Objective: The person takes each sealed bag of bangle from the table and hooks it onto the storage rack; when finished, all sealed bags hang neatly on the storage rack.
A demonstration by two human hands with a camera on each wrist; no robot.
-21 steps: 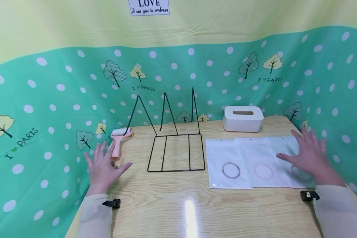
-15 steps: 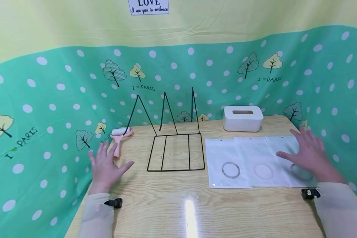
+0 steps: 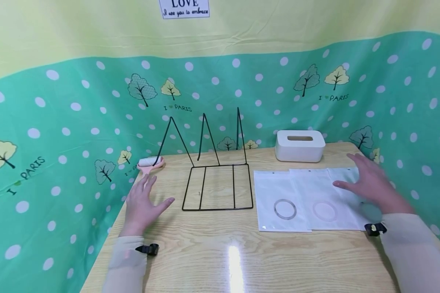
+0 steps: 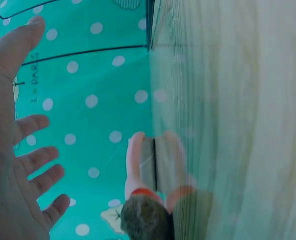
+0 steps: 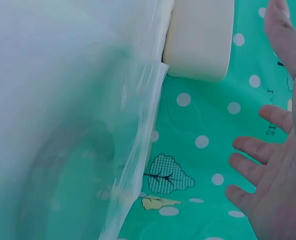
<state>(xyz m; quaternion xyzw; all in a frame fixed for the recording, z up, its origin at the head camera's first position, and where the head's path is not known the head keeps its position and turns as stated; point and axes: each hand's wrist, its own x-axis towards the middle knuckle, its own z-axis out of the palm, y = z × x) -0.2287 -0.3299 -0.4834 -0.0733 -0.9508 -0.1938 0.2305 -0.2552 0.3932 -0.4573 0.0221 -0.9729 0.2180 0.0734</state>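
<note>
My left hand [image 3: 142, 207] hovers over the left side of the wooden table with fingers spread and holds nothing. Just beyond it lies a pink lint roller [image 3: 151, 162], its handle hidden behind the fingers; the left wrist view shows the roller [image 4: 134, 165] with a brown round thing [image 4: 145, 217] in front. A black wire rack [image 3: 217, 210] with three upright peaks stands to this hand's right. On the other side, my right hand [image 3: 374, 185], also spread and holding nothing, is above the rightmost of three white plastic bags [image 3: 273, 185], each showing a ring shape.
A white tissue box [image 3: 300, 148] sits at the back right, behind the bags. Polka-dot cloth [image 3: 212, 89] surrounds the table [image 3: 190, 252] at the back and sides. A bright light reflection falls on the front of the tabletop.
The left hand has moved right, its fingers drawing nearer together and now covering the lint roller's handle. The right hand has shifted left over the bags. The objects stay where they were.
</note>
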